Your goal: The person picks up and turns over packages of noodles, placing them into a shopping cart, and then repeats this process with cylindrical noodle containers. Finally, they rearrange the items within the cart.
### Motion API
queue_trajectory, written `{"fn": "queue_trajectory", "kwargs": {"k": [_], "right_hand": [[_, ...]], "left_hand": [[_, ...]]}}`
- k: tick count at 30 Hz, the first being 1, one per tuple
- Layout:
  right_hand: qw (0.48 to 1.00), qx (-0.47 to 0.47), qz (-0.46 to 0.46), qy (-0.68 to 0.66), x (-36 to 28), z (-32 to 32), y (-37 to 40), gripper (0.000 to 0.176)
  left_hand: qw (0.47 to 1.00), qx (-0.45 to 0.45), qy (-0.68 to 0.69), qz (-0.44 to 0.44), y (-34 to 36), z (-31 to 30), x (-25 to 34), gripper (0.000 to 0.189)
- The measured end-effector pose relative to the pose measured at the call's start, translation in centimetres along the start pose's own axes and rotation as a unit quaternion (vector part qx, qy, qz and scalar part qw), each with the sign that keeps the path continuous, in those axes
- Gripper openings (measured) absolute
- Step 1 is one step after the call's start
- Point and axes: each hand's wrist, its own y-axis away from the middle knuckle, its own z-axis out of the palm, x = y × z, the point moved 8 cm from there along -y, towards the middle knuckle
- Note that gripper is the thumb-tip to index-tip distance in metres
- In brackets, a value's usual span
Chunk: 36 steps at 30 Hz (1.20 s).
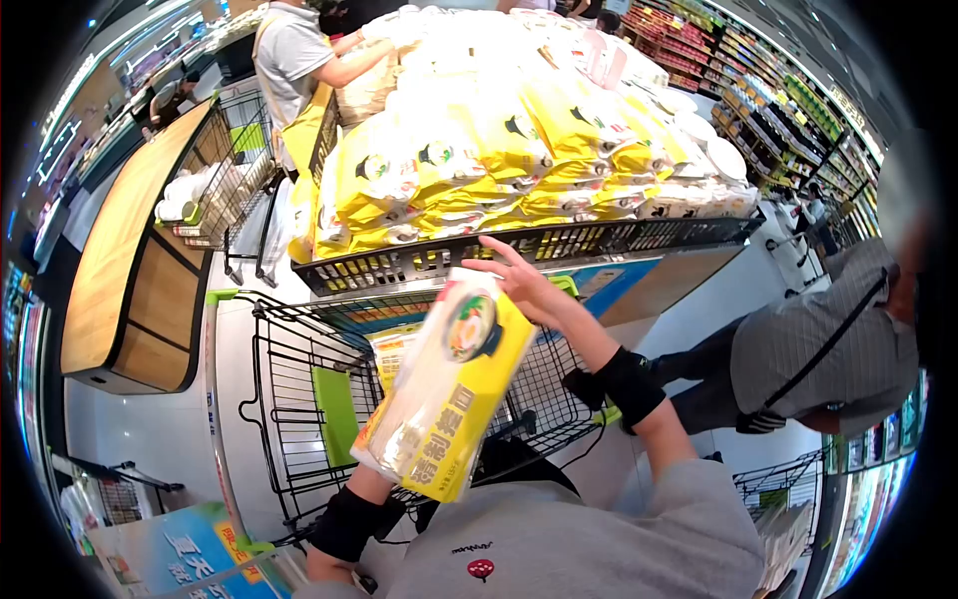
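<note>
A yellow and white bag of dried noodles, with a bowl of noodles pictured on it, is held up in front of my body, tilted to the right. My left hand grips it from beneath at its lower left corner, most of the fingers hidden behind the bag. At the bag's upper edge is my right hand, open, its fingers stretched toward the display. Below both hands stands a black wire shopping cart. Another yellow and white bag lies in it, partly covered by the held one.
Ahead, a black slatted display bin carries stacked yellow noodle bags. A person in grey stands at the right; another person reaches over the stack at the back left. A wooden counter is on the left, beside another cart.
</note>
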Motion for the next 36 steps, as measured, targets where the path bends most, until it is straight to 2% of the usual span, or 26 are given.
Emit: {"fn": "queue_trajectory", "kwargs": {"k": [1, 3, 5, 6, 9, 11, 18, 19, 20, 22, 24, 27, 28, 29, 31, 32, 35, 36], "right_hand": [[0.998, -0.049, 0.041, 0.022, -0.9, 1.6, -0.2, 0.089], [0.992, -0.089, 0.084, 0.024, -1.4, 3.9, -0.2, 0.1], [0.961, -0.23, 0.121, -0.092, 0.1, 4.7, 0.8, 0.078], [0.961, -0.227, 0.112, -0.107, 1.1, 3.1, 1.1, 0.075], [0.983, -0.045, 0.132, -0.119, 1.9, 0.9, 2.9, 0.076], [0.988, -0.096, 0.081, -0.087, 2.5, 0.1, 3.7, 0.079], [0.988, 0.081, 0.081, -0.106, 4.5, -1.3, 4.5, 0.07], [0.984, 0.106, 0.083, -0.115, 5.1, -1.6, 4.7, 0.069], [0.986, 0.132, 0.073, -0.068, 5.7, -2.2, 4.5, 0.068], [0.986, 0.143, -0.002, -0.081, 5.4, -1.0, 3.6, 0.066], [0.976, 0.187, -0.054, -0.101, 5.4, -1.0, 3.0, 0.062], [0.965, 0.205, -0.129, -0.103, 4.4, -0.1, 2.2, 0.056], [0.953, 0.249, -0.137, -0.106, 4.8, -0.5, 2.3, 0.056], [0.95, 0.274, -0.127, -0.08, 3.7, 1.0, 2.7, 0.061], [0.953, 0.25, -0.172, 0.0, 2.3, 2.3, 2.6, 0.066], [0.956, 0.227, -0.182, 0.023, 1.2, 3.3, 2.3, 0.07], [0.954, 0.229, -0.194, 0.019, -0.5, 4.0, 1.1, 0.069], [0.953, 0.234, -0.193, 0.021, -0.9, 3.6, 0.4, 0.066]], "left_hand": [[1.0, -0.002, 0.006, 0.002, -0.1, 0.0, -0.1, 0.055], [1.0, 0.0, 0.011, 0.0, -0.5, 0.1, -0.5, 0.055], [1.0, -0.002, 0.01, 0.002, -1.1, 0.5, -1.1, 0.055], [1.0, -0.001, 0.017, 0.0, -1.2, 0.5, -1.4, 0.055], [0.999, 0.007, 0.039, -0.006, -1.5, 0.5, -1.7, 0.055], [0.998, 0.01, 0.067, -0.013, -1.2, 0.3, -1.3, 0.055], [0.984, 0.04, 0.17, -0.032, -0.1, 0.1, 0.5, 0.054], [0.984, 0.05, 0.168, -0.022, -0.2, 0.0, 0.9, 0.054], [0.985, 0.06, 0.159, -0.008, -0.4, 0.2, 1.4, 0.054], [0.994, 0.038, 0.064, 0.082, -2.4, 1.0, 3.3, 0.054], [0.956, -0.222, 0.162, 0.099, -4.0, 2.7, 5.0, 0.058], [0.974, -0.19, 0.05, 0.116, -5.8, 2.3, 6.3, 0.063], [0.976, 0.029, -0.091, 0.195, -5.4, 4.0, 6.9, 0.058], [0.967, 0.054, -0.157, 0.192, -5.8, 4.8, 7.5, 0.054], [0.934, 0.103, -0.285, 0.188, -6.7, 5.9, 9.0, 0.048], [0.953, 0.124, -0.209, 0.183, -7.1, 6.5, 9.9, 0.041], [0.92, 0.095, -0.317, 0.208, -9.4, 9.6, 13.1, 0.045], [0.909, 0.102, -0.355, 0.19, -10.2, 10.9, 14.0, 0.046]]}}
